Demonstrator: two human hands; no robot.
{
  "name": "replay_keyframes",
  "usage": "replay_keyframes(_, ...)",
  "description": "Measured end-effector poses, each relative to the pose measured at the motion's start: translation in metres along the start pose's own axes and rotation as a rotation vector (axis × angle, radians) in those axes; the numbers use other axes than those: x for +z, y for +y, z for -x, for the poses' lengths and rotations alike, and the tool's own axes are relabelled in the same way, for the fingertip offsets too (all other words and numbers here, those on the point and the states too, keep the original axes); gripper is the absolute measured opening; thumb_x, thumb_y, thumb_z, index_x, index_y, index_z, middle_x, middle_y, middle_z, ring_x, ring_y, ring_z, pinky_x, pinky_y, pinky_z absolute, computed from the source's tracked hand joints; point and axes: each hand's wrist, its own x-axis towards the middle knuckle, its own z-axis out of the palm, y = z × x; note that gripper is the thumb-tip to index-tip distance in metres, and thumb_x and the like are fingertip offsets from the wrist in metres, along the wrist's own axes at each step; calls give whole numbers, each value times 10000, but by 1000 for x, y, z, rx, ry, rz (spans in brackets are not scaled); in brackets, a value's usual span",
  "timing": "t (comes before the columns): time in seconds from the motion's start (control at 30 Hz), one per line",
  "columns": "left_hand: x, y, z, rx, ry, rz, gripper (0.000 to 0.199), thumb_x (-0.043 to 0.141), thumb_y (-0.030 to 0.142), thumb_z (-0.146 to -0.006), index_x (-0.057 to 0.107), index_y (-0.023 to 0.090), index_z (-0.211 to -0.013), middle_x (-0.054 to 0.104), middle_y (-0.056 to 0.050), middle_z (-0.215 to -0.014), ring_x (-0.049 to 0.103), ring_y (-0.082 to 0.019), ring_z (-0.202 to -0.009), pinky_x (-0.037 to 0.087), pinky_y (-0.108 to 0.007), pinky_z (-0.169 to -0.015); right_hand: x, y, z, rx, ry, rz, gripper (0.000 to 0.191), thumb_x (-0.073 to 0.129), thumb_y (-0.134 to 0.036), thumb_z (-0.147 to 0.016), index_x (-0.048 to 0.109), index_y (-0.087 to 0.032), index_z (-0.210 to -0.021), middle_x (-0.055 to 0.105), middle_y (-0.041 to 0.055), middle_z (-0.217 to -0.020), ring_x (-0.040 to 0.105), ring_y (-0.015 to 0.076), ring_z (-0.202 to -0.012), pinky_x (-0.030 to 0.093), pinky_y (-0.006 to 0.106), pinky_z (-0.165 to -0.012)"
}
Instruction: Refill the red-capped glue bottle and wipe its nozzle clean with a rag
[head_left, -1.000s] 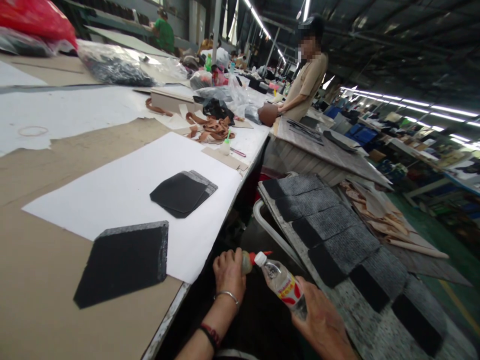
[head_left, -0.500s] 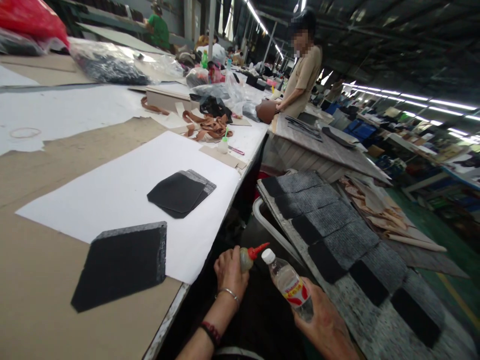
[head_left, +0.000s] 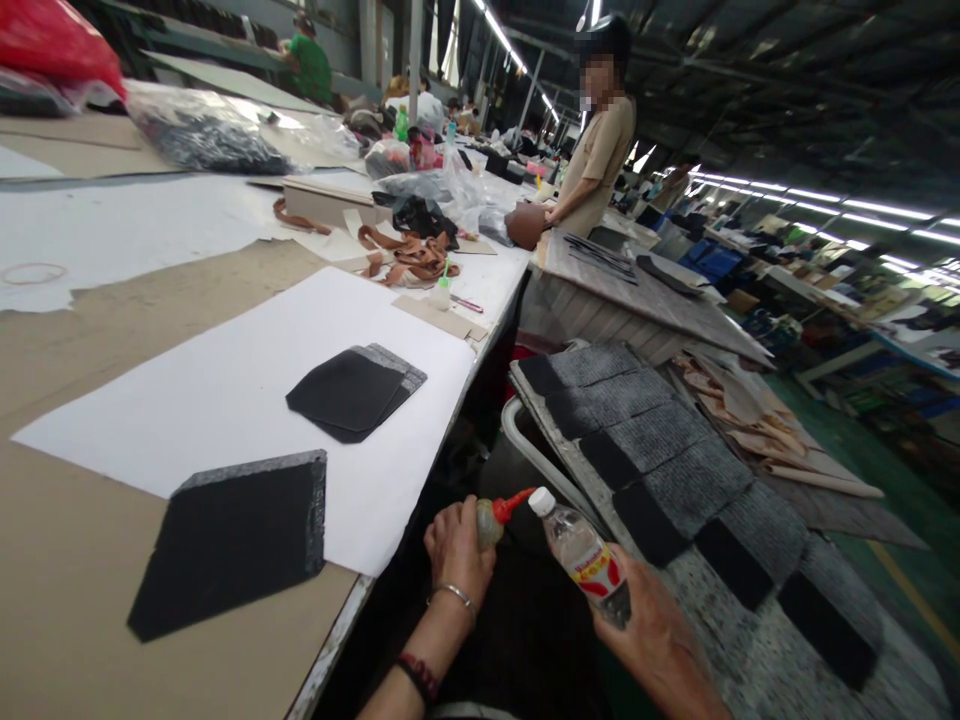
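My left hand [head_left: 455,548] is closed round a small squeeze bottle [head_left: 489,524] with a red nozzle that points right. In my right hand [head_left: 649,625] is a clear plastic bottle [head_left: 586,560] with a white cap and a red and yellow label, tilted to the left. The nozzle tip comes close to the white cap; whether they touch I cannot tell. Both bottles are beyond the table edge. To the left, a black cut panel [head_left: 232,545] with grey edges lies partly on a white sheet [head_left: 240,345], and overlapping black panels [head_left: 349,395] rest on that sheet.
On the right a slanted board [head_left: 757,640] carries several grey and black pieces, above a bin rim [head_left: 517,430]. Brown strips [head_left: 409,255] and a green-tipped bottle [head_left: 441,293] are farther up the table. A person [head_left: 600,150] stands beyond, holding a brown piece.
The view has shifted slightly. The clear bottle has moved a little to the right, its cap still beside the red nozzle. Both hands keep their hold.
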Motion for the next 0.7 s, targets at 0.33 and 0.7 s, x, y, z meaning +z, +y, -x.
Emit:
replay_keyframes(0.33,4,1,7,-17,29,-58,529,601,149,-740,467,204,-1249,582,-81,-1148,491,-269,-1115,344,-416,-956,4,4,1,-60,-49,105,552,572,-276,-736,426,-170,-1258,662,128,-1024,667,269,-857,555,358,-675)
replay_keyframes(0.7,15,-10,9,11,93,-115,536,598,114,-735,475,169,-1254,557,-97,-1159,485,-263,-1116,345,-425,-980,3,1,3,-81,-125,230,599,564,-270,-713,374,-172,-1272,664,129,-1004,682,258,-819,567,317,-590)
